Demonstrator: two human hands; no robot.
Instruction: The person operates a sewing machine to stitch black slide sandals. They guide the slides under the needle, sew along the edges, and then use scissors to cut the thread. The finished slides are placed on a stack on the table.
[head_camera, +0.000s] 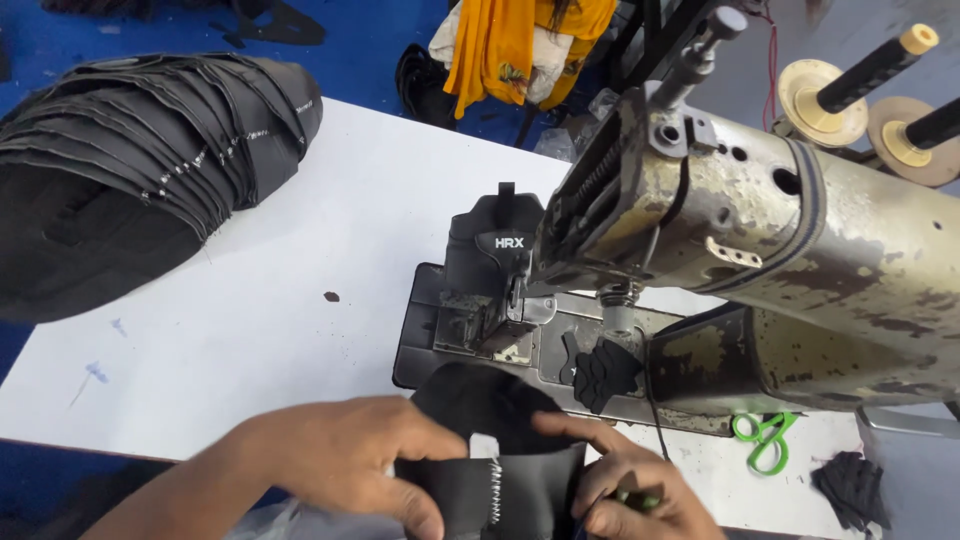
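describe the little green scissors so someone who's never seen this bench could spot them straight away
Start at the big worn sewing machine on the white table. Just below its body, near the table's front edge, lie the green scissors. Their bright green loop handles set them apart from the black fabric scraps beside them.

Head camera looking steeply down, facing forward over the white table (300, 300), sitting close to the sewing machine (760, 260).
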